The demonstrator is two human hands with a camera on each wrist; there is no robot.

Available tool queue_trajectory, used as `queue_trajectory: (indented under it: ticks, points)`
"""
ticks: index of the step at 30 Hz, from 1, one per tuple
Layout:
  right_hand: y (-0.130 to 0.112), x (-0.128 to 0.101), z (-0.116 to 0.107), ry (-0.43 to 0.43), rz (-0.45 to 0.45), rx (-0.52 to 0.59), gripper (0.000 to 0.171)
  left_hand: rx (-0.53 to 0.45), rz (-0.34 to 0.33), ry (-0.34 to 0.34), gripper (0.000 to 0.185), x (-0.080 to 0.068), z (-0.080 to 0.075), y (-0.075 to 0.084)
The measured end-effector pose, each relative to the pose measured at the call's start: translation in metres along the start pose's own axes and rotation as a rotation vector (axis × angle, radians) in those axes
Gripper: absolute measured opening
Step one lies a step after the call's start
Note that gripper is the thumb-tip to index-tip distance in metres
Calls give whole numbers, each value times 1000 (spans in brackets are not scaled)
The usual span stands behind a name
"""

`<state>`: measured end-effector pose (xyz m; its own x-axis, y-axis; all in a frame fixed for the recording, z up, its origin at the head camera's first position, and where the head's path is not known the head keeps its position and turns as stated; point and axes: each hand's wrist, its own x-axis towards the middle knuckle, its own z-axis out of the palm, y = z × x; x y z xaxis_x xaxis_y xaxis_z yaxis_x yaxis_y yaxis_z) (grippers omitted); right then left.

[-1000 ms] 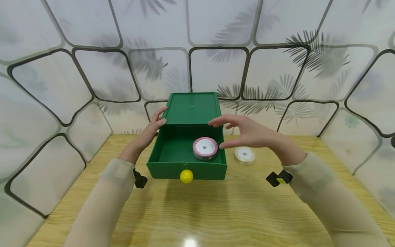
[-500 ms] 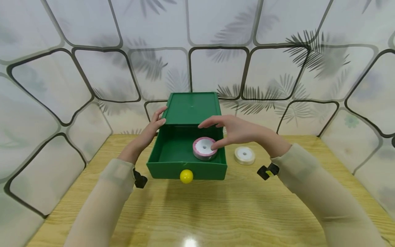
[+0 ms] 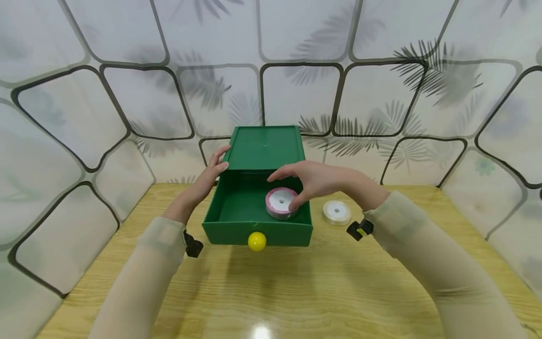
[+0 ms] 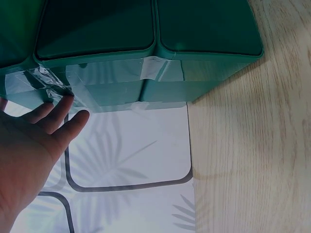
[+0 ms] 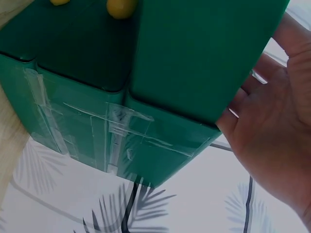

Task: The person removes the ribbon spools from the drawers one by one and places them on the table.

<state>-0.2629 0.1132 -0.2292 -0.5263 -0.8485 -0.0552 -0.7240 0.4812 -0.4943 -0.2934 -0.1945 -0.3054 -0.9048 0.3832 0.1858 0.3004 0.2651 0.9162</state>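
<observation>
Wood-grain table (image 3: 296, 292) under me, pale, w/ a glare spot near the front edge. Walls all round are white panels w/ dark rounded outlines & grey palm-leaf prints (image 3: 427, 70); same pattern shows in both wrist views behind the box.

Count: one green box (image 3: 264, 148), one drawer (image 3: 237, 212) pulled out toward me, one yellow knob (image 3: 257, 241) on the drawer front. Two ribbon rolls: pink roll (image 3: 281, 203) lying flat inside the drawer, right side; white roll (image 3: 336, 213) flat on the table just right of the drawer, apart from it.

My left hand (image 3: 211, 175) is flat against the box's left side at the top corner, fingers straight, thumb on the edge, pressing & gripping nothing. Left wrist view: fingertips (image 4: 63, 104) touch the taped green wall.

My right hand (image 3: 313, 181) is over the drawer, fingers curved & spread, thumb down on the pink roll's near-right rim, index reaching over the far side. Looks like a pinch closing round it, roll still lying on the drawer floor. Right wrist view shows only palm beside the green box, no roll visible there.
</observation>
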Motion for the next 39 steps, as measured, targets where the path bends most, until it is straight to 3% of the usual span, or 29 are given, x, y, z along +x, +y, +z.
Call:
queue_trajectory:
  ticks: [8, 22, 30, 39]
  points:
    - [-7, 6, 0, -73, 55, -69, 69, -4, 3, 1, 67, 1, -1, -1]
    - [-9, 16, 9, -111, 88, -181, 69, -6, -1, -7, 67, -1, 0, 0]
    - [-9, 14, 12, -75, 82, -215, 66, -7, -1, -8, 67, -1, 0, 0]
    - [-8, 11, 14, -8, -1, -163, 62, -5, 2, -2, 66, 0, 0, 0]
